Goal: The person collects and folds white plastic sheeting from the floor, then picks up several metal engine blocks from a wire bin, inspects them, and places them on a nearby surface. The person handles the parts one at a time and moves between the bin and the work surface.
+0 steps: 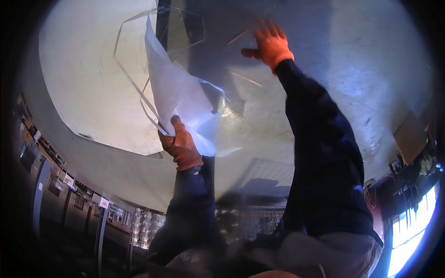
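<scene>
While both arms reach up, the left hand (181,144) in an orange glove is closed tight on a thin, crinkly white sheet (178,95) at centre frame. The right hand (271,44), fingers spread open, presses flat on a clear glossy pane (185,28) (hard to trace its edges) at upper centre. Small red-and-white signs (104,202) sit lower left on dim shelving (55,204).
</scene>
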{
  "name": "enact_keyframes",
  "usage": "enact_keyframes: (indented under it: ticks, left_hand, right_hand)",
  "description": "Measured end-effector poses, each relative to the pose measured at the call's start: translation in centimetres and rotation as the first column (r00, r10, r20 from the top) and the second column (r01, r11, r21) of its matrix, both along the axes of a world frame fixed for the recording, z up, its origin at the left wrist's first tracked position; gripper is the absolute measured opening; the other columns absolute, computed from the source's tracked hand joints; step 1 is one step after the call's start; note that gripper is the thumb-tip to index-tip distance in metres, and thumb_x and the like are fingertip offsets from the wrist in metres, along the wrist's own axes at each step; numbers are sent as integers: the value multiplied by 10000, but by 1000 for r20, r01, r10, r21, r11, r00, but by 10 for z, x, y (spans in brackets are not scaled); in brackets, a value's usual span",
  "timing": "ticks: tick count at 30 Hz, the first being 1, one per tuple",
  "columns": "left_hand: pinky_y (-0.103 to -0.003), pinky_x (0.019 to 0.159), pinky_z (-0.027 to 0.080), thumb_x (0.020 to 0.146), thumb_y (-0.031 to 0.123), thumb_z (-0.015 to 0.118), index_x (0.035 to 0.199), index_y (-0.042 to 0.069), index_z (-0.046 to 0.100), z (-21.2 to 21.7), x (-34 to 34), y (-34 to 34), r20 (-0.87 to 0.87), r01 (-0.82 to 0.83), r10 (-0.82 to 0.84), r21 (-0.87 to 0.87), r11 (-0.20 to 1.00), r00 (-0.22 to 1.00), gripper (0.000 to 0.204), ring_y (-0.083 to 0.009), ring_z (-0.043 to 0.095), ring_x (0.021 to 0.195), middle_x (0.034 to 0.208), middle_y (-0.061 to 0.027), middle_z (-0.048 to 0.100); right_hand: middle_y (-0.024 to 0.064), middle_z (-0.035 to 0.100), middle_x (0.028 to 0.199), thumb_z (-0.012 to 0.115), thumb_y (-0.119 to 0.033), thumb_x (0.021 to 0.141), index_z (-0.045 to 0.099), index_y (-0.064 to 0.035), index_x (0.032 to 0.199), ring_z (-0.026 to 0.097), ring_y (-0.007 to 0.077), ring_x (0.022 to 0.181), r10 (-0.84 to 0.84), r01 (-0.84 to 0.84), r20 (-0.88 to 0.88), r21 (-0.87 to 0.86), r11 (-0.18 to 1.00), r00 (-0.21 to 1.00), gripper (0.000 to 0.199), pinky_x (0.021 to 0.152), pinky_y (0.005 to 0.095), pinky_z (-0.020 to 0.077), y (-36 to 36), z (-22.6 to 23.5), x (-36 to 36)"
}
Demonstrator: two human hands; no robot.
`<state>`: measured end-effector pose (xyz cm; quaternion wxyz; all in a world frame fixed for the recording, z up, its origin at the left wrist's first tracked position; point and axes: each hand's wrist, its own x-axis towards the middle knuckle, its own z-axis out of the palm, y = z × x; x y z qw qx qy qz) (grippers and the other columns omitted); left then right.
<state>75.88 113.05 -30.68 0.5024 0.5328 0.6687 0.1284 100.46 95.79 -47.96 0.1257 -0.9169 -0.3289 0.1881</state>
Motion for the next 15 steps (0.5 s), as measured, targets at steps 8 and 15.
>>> enact_keyframes:
  ticks: [8,15]
  left_hand:
    - [-329,949,423,865,10,624,1238,0,547,6,2,9,66,-101,101,-8,995,993,382,-203,535,1056,1162,-94,589]
    - [-347,918,456,878,47,615,1249,-21,534,17,19,-4,-89,-25,23,-25,999,996,386,-224,561,1031,1169,-105,592]
  right_hand:
    - [145,299,1491,657,-393,816,277,-85,1481,242,358,1398,225,-196,17,-432,880,974,826,1153,503,180,8,0,-111]
    - [174,550,1164,691,-148,733,423,25,1311,532,325,1105,85,-176,-203,-490,854,976,660,916,486,434,-13,-10,-166]
